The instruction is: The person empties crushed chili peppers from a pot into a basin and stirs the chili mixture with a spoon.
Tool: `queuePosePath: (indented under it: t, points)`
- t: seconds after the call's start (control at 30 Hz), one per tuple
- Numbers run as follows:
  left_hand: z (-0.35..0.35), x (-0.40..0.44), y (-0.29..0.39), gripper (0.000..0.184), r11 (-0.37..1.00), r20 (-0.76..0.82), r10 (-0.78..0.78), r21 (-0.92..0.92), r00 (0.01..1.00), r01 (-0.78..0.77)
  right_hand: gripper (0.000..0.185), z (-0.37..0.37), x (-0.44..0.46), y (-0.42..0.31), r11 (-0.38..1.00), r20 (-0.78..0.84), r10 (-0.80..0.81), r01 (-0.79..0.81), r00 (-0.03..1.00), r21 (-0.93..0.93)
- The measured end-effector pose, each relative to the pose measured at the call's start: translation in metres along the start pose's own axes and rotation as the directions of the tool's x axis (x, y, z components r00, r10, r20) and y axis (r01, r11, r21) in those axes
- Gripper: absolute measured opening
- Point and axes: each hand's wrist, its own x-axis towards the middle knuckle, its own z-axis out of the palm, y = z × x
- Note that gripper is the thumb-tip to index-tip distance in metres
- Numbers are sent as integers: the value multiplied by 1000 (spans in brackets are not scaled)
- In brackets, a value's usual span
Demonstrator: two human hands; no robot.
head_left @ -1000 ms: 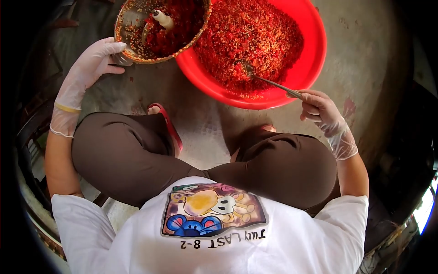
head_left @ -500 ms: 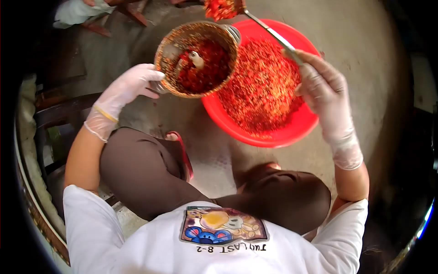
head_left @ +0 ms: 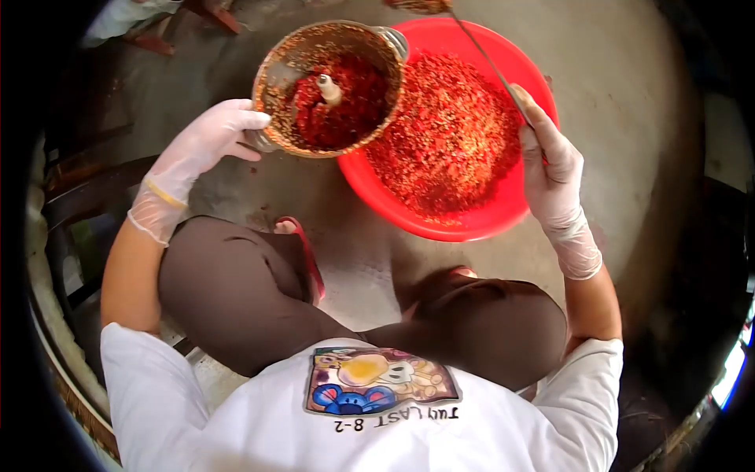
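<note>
My left hand (head_left: pixel 220 135), in a clear glove, grips the side handle of a metal grinder bowl (head_left: pixel 271 63) and holds it tilted. A pale spindle (head_left: pixel 329 89) stands up inside the bowl, amid dark red chopped chili (head_left: pixel 354 106); bits cling to the wall. My gloved right hand (head_left: pixel 552 153) is closed around the long handle of a ladle (head_left: pixel 481 49). The ladle's head lies at the top edge of the view, partly cut off, turned so that its contents cannot be made out. Beneath both is a red basin (head_left: pixel 525 67) heaped with chopped chili (head_left: pixel 448 134).
The basin rests on a concrete floor (head_left: pixel 621 102) in front of my knees. Wooden furniture legs (head_left: pixel 211 14) and pale cloth (head_left: pixel 130 17) show at the top left. Dark wooden furniture (head_left: pixel 90 193) stands beside my left arm.
The ladle, heaped with red chili before, has turned, and its head is now seen from another side with no heap showing. The bowl has shifted slightly left and up in view.
</note>
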Motion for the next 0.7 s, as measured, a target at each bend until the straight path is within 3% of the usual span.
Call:
queuePosePath:
  t: [0.03,0.17,0.27,0.4,0.6,0.7]
  points:
    - [1,-2,2,36,1000,13,6,0,1000,-6,38,-7,-14,10,999,-29,45,-44,999,14]
    - [0,0,1,31,1000,4,-10,4,1000,10,45,-16,-67,30,934,112,344,-327,932,-146]
    - [0,1,2,30,999,-15,-41,3,999,41,56,-8,-88,31,974,238,188,-149,953,-171]
    - [0,1,5,29,999,-5,-52,-3,999,52,51,9,-114,19,922,514,218,-2,830,-387]
    - [0,5,1,27,999,-34,-42,-29,999,41,36,22,-106,60,822,361,251,-1,898,-570]
    - [-4,7,-1,26,998,-37,-58,-41,998,57,34,18,-92,69,847,268,260,-86,928,-525]
